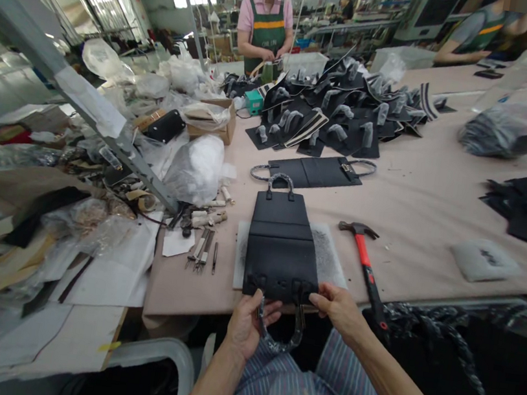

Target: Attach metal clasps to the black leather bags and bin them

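Observation:
A black leather bag panel [280, 242] lies flat on a white pad [329, 252] at the table's near edge, with a braided handle [281, 180] at its far end. My left hand [245, 324] is closed on the near braided handle [286, 343], which hangs off the table edge. My right hand [337, 306] pinches the panel's near right corner. Both hands sit at the near end of the panel.
A red-handled hammer [366, 264] lies right of the pad. Small metal tools [202, 251] lie to the left. Another flat bag panel [319, 171] and several black pieces [334, 112] lie farther back. A person in a green apron [265, 24] works at the far end.

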Demonstrator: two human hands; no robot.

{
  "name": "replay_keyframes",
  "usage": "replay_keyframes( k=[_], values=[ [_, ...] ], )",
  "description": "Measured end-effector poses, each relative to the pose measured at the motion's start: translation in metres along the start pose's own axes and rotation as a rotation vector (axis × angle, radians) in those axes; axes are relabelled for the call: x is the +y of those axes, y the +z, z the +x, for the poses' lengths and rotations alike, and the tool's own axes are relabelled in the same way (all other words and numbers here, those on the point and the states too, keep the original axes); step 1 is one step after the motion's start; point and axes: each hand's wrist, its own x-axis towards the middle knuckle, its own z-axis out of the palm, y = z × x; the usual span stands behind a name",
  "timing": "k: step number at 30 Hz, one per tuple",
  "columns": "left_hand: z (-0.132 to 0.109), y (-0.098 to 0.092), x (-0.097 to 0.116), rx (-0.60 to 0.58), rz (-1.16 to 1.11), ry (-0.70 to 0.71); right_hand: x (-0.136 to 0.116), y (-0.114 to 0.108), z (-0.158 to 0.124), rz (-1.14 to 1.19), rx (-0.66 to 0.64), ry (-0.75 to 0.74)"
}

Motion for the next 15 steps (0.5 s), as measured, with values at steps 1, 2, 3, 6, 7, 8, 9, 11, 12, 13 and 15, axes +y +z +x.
replay_keyframes(
  k=[1, 2, 3, 6, 7, 8, 9, 11, 12, 13, 15],
  values=[
    [0.002, 0.002, 0.000, 0.015, -0.010, -0.009, -0.002, -0.001, -0.001, -0.008, -0.011, -0.003],
    [0.004, 0.003, 0.001, 0.024, -0.010, -0.013, -0.004, -0.001, -0.001, -0.011, -0.028, -0.002],
    [0.005, 0.005, 0.002, 0.023, 0.007, -0.005, -0.005, -0.001, -0.002, -0.006, -0.048, 0.005],
    [0.006, 0.012, 0.012, -0.005, 0.194, 0.095, -0.005, 0.000, -0.001, 0.060, -0.116, 0.059],
    [0.003, 0.018, 0.018, -0.009, 0.304, 0.154, -0.005, 0.001, 0.000, 0.110, -0.128, 0.088],
    [-0.002, 0.025, 0.026, -0.014, 0.440, 0.219, -0.006, 0.002, 0.001, 0.178, -0.132, 0.126],
    [-0.009, 0.034, 0.035, -0.024, 0.595, 0.292, -0.007, 0.003, 0.002, 0.262, -0.135, 0.169],
    [-0.029, 0.057, 0.050, -0.104, 0.961, 0.463, -0.014, 0.004, 0.006, 0.430, -0.141, 0.260],
    [-0.040, 0.070, 0.055, -0.167, 1.158, 0.561, -0.019, 0.003, 0.008, 0.493, -0.142, 0.285],
    [-0.050, 0.082, 0.056, -0.241, 1.368, 0.672, -0.025, 0.002, 0.010, 0.534, -0.136, 0.281],
    [-0.064, 0.101, 0.046, -0.282, 1.762, 0.929, -0.038, -0.001, 0.013, 0.555, -0.083, 0.183]
  ],
)
